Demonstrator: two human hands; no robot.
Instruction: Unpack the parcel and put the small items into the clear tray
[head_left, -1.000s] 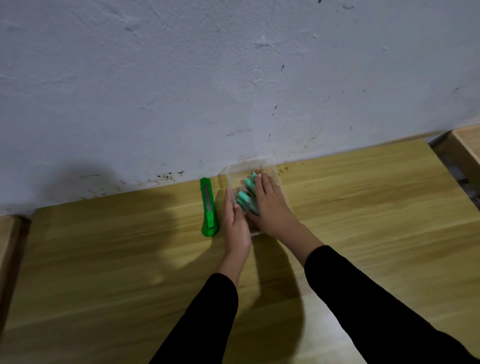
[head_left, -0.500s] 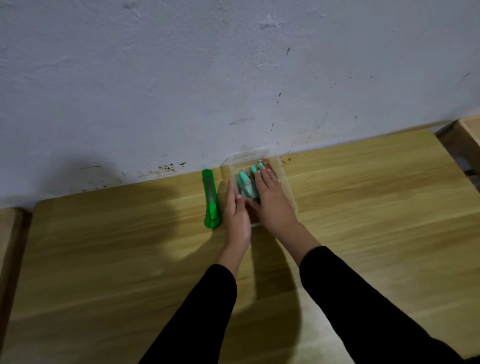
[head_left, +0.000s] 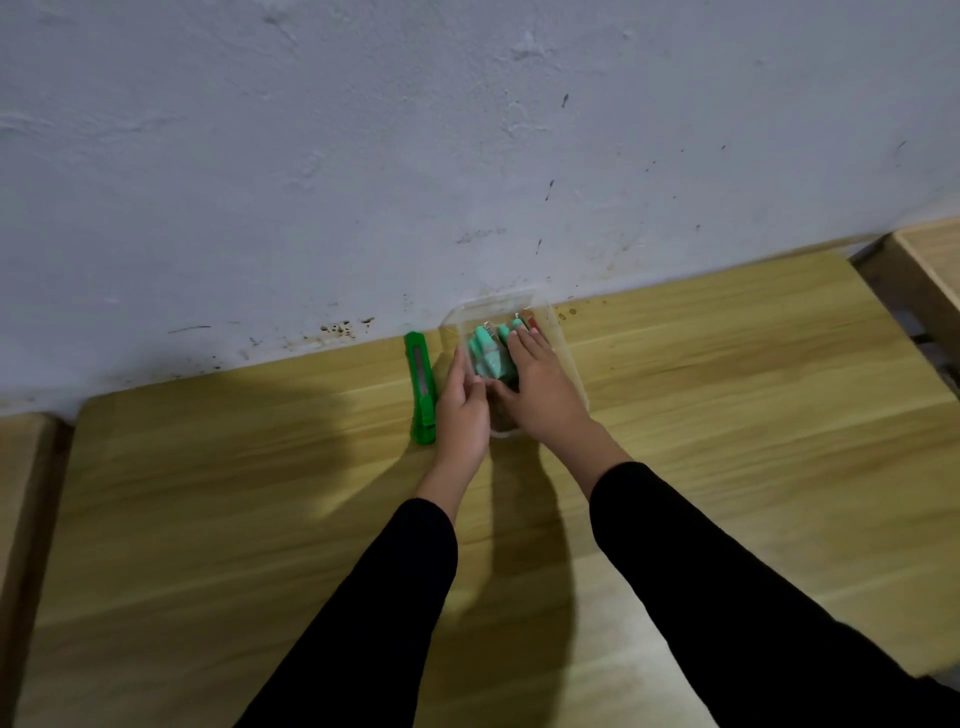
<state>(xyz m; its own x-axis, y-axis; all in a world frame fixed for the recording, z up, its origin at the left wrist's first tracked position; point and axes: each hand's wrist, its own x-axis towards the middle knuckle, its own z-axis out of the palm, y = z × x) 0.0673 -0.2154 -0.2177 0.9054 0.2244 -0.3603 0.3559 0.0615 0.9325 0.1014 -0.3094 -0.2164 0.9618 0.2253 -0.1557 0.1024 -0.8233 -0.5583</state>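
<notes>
Pressing my right hand (head_left: 540, 389) flat into the clear tray (head_left: 496, 306), palm down, fingers straight and together over the mint-green small items (head_left: 487, 358). Nothing is gripped; the hand is just spread out on top of them. My left hand (head_left: 462, 410) lies along the outside of the tray's left side, fingers straight and pointing toward the grey wall (head_left: 467, 156), thumb turned in toward the items. It isn't closed round anything that I can see.

The tray sits at the back of the counter (head_left: 727, 389). Its far end is touching or almost touching the grey wall, can't tell which. The items are inside the tray, bunched in its left and middle part. Two green tips and one small red piece (head_left: 531, 322) poke out past my right fingertips. A green utility knife (head_left: 420, 379) lies on the counter just beside the tray's left side, lengthwise toward the grey wall, close to my left hand. My black sleeves (head_left: 384, 597) come in from the bottom.

Versus a second ago: both hands are in the same places at the tray, and my right fingers were flat then too. Tray and knife have not shifted on the counter. The red piece was hidden then; it showed half a second ago and shows now. The whole scene sits slightly higher in shot.
</notes>
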